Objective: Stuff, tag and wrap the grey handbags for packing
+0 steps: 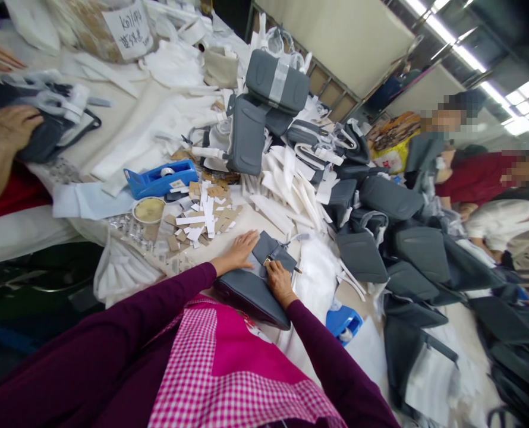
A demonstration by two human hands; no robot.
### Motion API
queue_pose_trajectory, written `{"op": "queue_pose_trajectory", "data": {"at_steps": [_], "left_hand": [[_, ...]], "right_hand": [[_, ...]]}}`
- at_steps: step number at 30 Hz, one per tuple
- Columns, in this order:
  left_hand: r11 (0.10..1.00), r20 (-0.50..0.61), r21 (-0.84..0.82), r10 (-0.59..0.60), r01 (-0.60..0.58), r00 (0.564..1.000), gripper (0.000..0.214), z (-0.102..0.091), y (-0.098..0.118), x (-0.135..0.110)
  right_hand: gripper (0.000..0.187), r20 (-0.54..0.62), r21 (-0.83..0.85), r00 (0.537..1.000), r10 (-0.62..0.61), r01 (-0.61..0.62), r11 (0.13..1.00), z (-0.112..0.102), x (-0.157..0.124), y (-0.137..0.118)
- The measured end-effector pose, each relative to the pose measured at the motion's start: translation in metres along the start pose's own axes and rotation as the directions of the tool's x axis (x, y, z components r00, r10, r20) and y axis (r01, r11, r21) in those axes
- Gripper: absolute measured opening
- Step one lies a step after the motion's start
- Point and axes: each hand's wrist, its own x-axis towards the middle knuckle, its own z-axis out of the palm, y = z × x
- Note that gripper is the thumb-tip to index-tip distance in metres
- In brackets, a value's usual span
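A grey handbag (251,292) lies on the table right in front of me with its flap folded open. My left hand (238,251) rests flat on the flap, fingers stretched out. My right hand (279,280) is closed in a pinch at the bag's small metal clasp; what it grips is too small to name. A heap of small white and brown paper strips (204,220) lies just beyond my left hand.
A blue tape dispenser (160,179) and a round tape roll (148,210) sit at the left. Another blue dispenser (343,324) lies right of the bag. Several grey bags (389,199) pile up at the right. Another person's hand (8,128) presses a bag at far left. Co-workers sit at the right.
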Motion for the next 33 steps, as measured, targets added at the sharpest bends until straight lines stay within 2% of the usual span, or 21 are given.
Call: {"op": "queue_pose_trajectory", "data": {"at_steps": [1, 3, 5, 6, 10, 13, 15, 18, 22, 25, 30, 33], "left_hand": [[0.993, 0.017, 0.034, 0.113, -0.114, 0.993, 0.084, -0.003, 0.003, 0.000], [0.945, 0.124, 0.057, 0.312, -0.321, 0.942, 0.056, -0.007, 0.009, 0.001], [0.907, 0.213, 0.050, 0.399, -0.418, 0.892, 0.046, -0.009, 0.013, 0.000], [0.900, 0.229, 0.049, 0.412, -0.433, 0.882, 0.045, -0.009, 0.015, 0.000], [0.901, 0.216, 0.053, 0.411, -0.431, 0.885, 0.044, -0.008, 0.015, 0.001], [0.896, 0.225, 0.070, 0.414, -0.439, 0.882, 0.043, -0.006, 0.013, 0.005], [0.885, 0.242, 0.088, 0.425, -0.456, 0.872, 0.041, -0.004, 0.011, 0.008], [0.868, 0.261, 0.133, 0.435, -0.478, 0.862, 0.038, -0.002, 0.010, 0.011], [0.851, 0.281, 0.179, 0.436, -0.493, 0.855, 0.036, 0.001, 0.011, 0.014], [0.841, 0.299, 0.186, 0.444, -0.508, 0.845, 0.033, 0.007, 0.011, 0.015], [0.845, 0.297, 0.191, 0.436, -0.500, 0.850, 0.032, 0.014, 0.010, 0.021], [0.888, 0.298, 0.152, 0.377, -0.434, 0.877, 0.032, 0.010, 0.014, 0.026]], "right_hand": [[0.029, 0.002, 0.005, 1.000, -0.006, 0.006, 1.000, -0.001, -0.001, 0.000], [0.029, 0.001, 0.012, 1.000, -0.013, 0.013, 1.000, -0.005, -0.002, 0.002], [0.029, 0.009, 0.048, 1.000, -0.007, 0.007, 0.999, -0.011, -0.001, 0.005], [0.028, 0.026, 0.090, 1.000, 0.013, -0.015, 0.996, -0.014, 0.001, 0.007], [0.016, 0.127, 0.265, 0.983, 0.135, -0.165, 0.950, -0.028, 0.013, 0.016], [0.010, 0.186, 0.280, 0.959, 0.214, -0.261, 0.924, -0.032, 0.028, 0.023], [0.015, 0.247, 0.272, 0.932, 0.264, -0.328, 0.904, -0.032, 0.040, 0.026], [0.033, 0.346, 0.232, 0.881, 0.323, -0.414, 0.880, -0.029, 0.059, 0.031], [0.051, 0.439, 0.184, 0.830, 0.343, -0.457, 0.870, -0.025, 0.076, 0.034], [0.050, 0.452, 0.179, 0.828, 0.331, -0.448, 0.876, -0.025, 0.080, 0.029], [0.045, 0.413, 0.204, 0.855, 0.312, -0.421, 0.884, -0.025, 0.084, 0.021], [0.051, 0.376, 0.255, 0.878, 0.297, -0.406, 0.877, -0.025, 0.088, 0.027]]}}
